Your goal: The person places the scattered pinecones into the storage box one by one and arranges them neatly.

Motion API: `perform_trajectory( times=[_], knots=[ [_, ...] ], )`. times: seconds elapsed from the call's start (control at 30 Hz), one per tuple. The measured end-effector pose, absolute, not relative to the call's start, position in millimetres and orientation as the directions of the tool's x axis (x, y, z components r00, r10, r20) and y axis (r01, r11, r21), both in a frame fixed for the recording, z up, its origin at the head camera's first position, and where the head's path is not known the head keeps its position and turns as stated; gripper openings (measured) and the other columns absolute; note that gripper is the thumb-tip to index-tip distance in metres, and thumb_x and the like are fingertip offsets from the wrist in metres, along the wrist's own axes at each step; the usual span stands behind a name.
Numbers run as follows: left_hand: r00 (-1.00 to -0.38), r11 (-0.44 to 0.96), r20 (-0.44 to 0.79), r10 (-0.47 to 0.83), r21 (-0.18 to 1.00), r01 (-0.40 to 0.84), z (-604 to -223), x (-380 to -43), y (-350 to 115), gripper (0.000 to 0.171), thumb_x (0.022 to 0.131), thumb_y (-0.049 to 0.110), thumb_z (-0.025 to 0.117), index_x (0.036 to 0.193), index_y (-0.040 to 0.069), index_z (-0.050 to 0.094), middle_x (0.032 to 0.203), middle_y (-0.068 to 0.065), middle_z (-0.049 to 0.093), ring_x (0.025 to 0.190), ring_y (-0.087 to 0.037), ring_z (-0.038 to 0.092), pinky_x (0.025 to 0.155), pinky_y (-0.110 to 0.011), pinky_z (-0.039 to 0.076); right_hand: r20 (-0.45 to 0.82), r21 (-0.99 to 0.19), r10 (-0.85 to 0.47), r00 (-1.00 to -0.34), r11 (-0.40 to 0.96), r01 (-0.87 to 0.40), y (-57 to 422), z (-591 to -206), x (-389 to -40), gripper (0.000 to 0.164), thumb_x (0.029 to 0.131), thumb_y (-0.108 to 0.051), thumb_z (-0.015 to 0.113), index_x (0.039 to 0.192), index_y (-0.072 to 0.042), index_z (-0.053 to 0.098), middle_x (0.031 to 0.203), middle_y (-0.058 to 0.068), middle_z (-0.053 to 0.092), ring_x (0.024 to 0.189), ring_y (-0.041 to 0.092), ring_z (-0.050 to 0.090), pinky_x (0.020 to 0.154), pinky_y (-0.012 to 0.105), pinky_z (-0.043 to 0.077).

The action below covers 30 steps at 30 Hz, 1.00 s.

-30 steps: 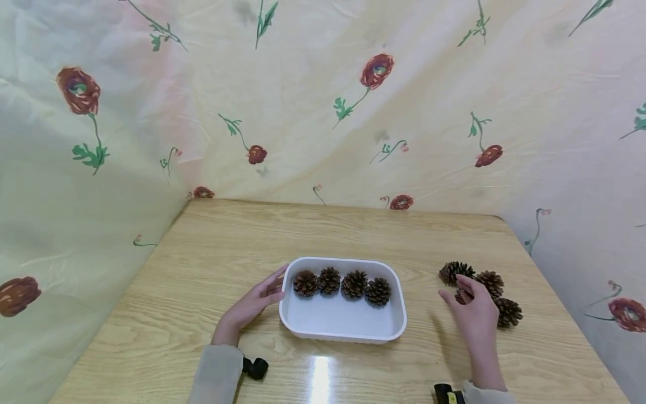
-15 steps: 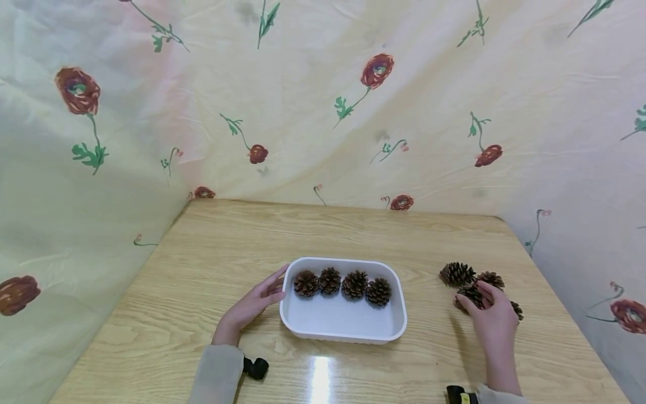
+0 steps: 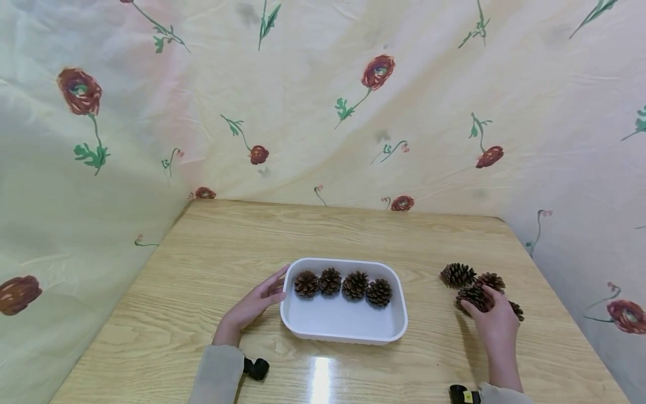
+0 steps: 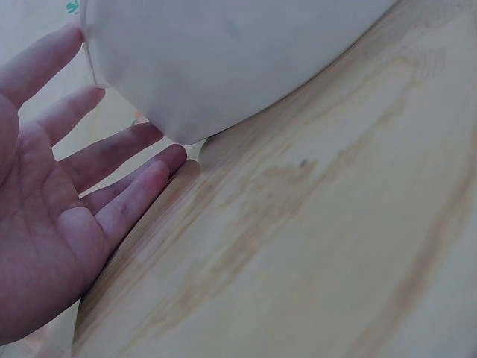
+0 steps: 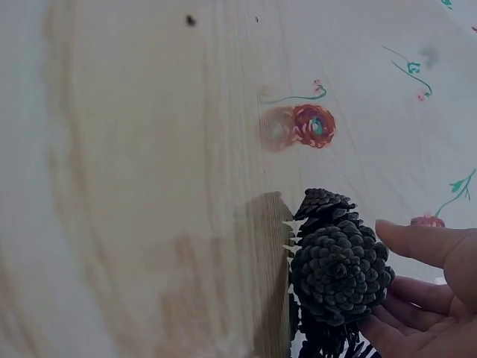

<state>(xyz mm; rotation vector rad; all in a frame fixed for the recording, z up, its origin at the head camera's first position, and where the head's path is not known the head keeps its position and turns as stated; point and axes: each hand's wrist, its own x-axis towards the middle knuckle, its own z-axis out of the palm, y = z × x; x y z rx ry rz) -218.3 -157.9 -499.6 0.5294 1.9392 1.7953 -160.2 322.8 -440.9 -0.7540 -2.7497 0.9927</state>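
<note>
A white rectangular tub [image 3: 343, 328] stands on the table with several brown pine cones [image 3: 355, 285] in a row along its far side. My left hand [image 3: 254, 306] rests against the tub's left end, its fingers spread and fairly straight; the left wrist view has the fingertips at the tub wall [image 4: 216, 67]. At the right, my right hand [image 3: 497, 328] holds a pine cone [image 3: 471, 297] between thumb and fingers, low over the table. The right wrist view shows that cone [image 5: 339, 272] end-on, the thumb on one side and fingers on the other.
Close around the right hand lie more pine cones: one behind to the left [image 3: 458, 275], one behind [image 3: 491, 280], and one partly hidden by the hand [image 3: 517, 310]. A flowered cloth [image 3: 303, 112] hangs behind the wooden table [image 3: 242, 230] and along both sides.
My right hand has moved right and down from above the cones, and its thumb and fingers have closed on the nearest-left one. The left hand and tub have stayed put.
</note>
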Motion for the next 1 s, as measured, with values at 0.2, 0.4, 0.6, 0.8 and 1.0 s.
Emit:
perform_trajectory(
  times=[0.2, 0.4, 0.6, 0.8, 1.0],
  knots=[
    [-0.826, 0.101, -0.037, 0.562, 0.995, 0.025, -500.6, -218.2, -158.9, 0.066, 0.101, 0.026, 0.052, 0.157, 0.023, 0.016, 0.158, -0.023, 0.024, 0.142, -0.044, 0.031, 0.115, -0.053, 0.032, -0.058, -0.605, 0.476, -0.878, 0.683, 0.41, 323.9, -441.2, -160.3, 0.063, 0.09, -0.014, 0.067, 0.143, 0.006, 0.039, 0.139, 0.034, 0.044, 0.119, 0.049, 0.047, 0.096, 0.06, 0.041],
    [-0.823, 0.092, -0.027, 0.567, 0.995, 0.032, -499.6, -217.2, -159.0, 0.067, 0.101, 0.024, 0.051, 0.157, 0.021, 0.015, 0.158, -0.024, 0.022, 0.141, -0.046, 0.03, 0.115, -0.055, 0.03, -0.121, -0.571, 0.44, -0.89, 0.703, 0.425, 326.3, -439.2, -162.0, 0.07, 0.089, -0.017, 0.067, 0.145, 0.007, 0.033, 0.144, 0.036, 0.036, 0.127, 0.054, 0.036, 0.106, 0.068, 0.025],
    [-0.823, 0.075, -0.038, 0.566, 0.997, 0.006, -497.3, -216.9, -157.8, 0.066, 0.102, 0.019, 0.05, 0.157, 0.014, 0.013, 0.159, -0.025, 0.02, 0.142, -0.048, 0.027, 0.116, -0.059, 0.025, -0.153, -0.544, 0.418, -0.896, 0.721, 0.429, 327.6, -439.1, -161.4, 0.064, 0.09, -0.018, 0.065, 0.142, 0.007, 0.037, 0.144, 0.036, 0.035, 0.127, 0.056, 0.034, 0.102, 0.068, 0.024],
    [-0.827, 0.079, -0.048, 0.56, 0.997, -0.005, -496.5, -216.8, -157.4, 0.067, 0.101, 0.02, 0.051, 0.157, 0.016, 0.014, 0.159, -0.024, 0.021, 0.142, -0.047, 0.028, 0.116, -0.059, 0.025, -0.132, -0.535, 0.423, -0.897, 0.731, 0.423, 327.1, -438.4, -159.4, 0.06, 0.089, -0.02, 0.065, 0.137, 0.008, 0.041, 0.138, 0.037, 0.041, 0.121, 0.056, 0.039, 0.099, 0.066, 0.028],
    [-0.826, 0.078, -0.04, 0.562, 0.997, 0.005, -496.5, -216.8, -157.8, 0.067, 0.101, 0.021, 0.051, 0.157, 0.015, 0.014, 0.158, -0.025, 0.022, 0.141, -0.048, 0.028, 0.116, -0.059, 0.026, -0.088, -0.541, 0.425, -0.901, 0.739, 0.401, 327.8, -437.6, -156.2, 0.06, 0.087, -0.023, 0.069, 0.133, 0.009, 0.047, 0.118, 0.035, 0.055, 0.1, 0.046, 0.054, 0.084, 0.057, 0.041]
  ],
)
